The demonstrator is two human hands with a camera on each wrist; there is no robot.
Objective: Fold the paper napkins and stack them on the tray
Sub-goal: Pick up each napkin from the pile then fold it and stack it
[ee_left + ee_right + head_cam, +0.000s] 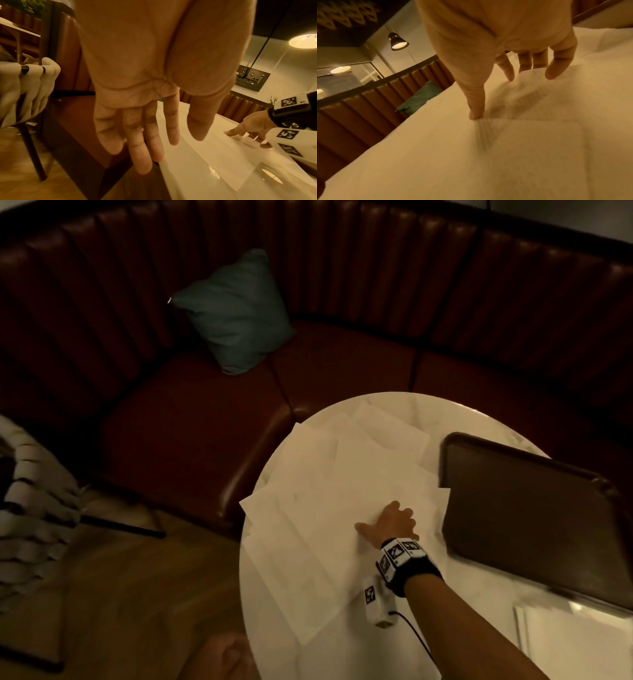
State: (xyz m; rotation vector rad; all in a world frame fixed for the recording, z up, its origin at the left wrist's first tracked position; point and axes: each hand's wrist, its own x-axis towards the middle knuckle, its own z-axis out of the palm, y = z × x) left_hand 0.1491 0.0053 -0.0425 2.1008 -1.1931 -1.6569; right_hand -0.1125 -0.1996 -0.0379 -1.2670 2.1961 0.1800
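Several white paper napkins [318, 508] lie unfolded and overlapping on the round white table [342, 659]. My right hand [390, 523] rests on the top napkin [530, 135], thumb and fingertips [553, 73] spread and pressing it, and the paper humps up between them. A dark rectangular tray [534, 508] sits to the right of that hand, its inside bare. My left hand [145, 135] hangs open with straight fingers beside the table's left edge, holding nothing; in the head view it is a blur at the bottom edge [229, 659].
More white sheets [575, 642] lie at the table's near right, by the tray's corner. A dark red leather banquette [191, 419] with a teal cushion [236, 309] curves behind the table. A chair with white padding [30, 508] stands at the left on the wooden floor.
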